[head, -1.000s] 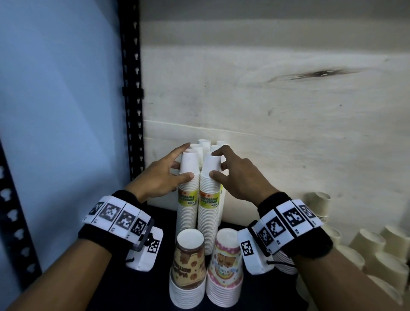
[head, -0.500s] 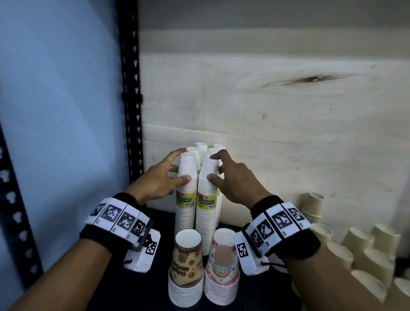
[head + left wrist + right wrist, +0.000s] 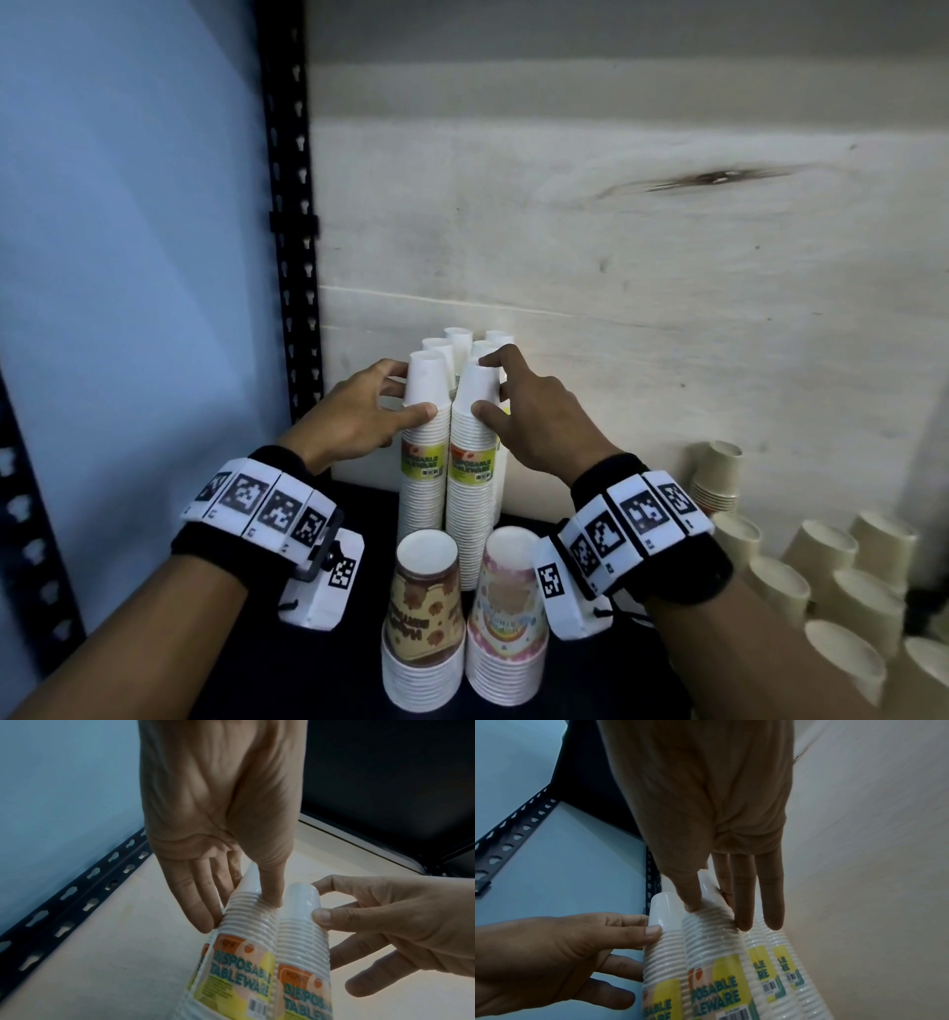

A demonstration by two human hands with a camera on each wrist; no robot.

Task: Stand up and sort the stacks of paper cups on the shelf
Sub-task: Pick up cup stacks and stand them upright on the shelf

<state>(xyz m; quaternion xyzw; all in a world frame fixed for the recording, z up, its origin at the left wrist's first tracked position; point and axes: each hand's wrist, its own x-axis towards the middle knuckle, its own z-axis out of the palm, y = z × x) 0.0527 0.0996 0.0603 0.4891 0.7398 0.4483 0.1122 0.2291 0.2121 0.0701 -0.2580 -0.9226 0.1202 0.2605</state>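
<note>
Several tall wrapped white cup stacks (image 3: 458, 336) stand upright at the shelf's back left, against the wooden panel. My left hand (image 3: 411, 390) pinches the front left stack (image 3: 423, 478) near its top, thumb in front, fingers behind. My right hand (image 3: 485, 385) holds the front right stack (image 3: 470, 493) the same way, with its index finger on the top cup. The left wrist view shows my left hand (image 3: 240, 911) on its labelled stack (image 3: 239, 963). In the right wrist view, my right hand (image 3: 717, 914) grips its stack (image 3: 711, 943).
A short brown-printed stack (image 3: 423, 616) and a pink-printed stack (image 3: 506, 616) stand in front, between my wrists. Several beige cup stacks (image 3: 832, 565) lie tilted at the right. A black perforated post (image 3: 290, 231) rises at the left, beside a blue wall.
Both hands stay on the two front stacks. My left index finger has drawn back from the top of its stack to the side.
</note>
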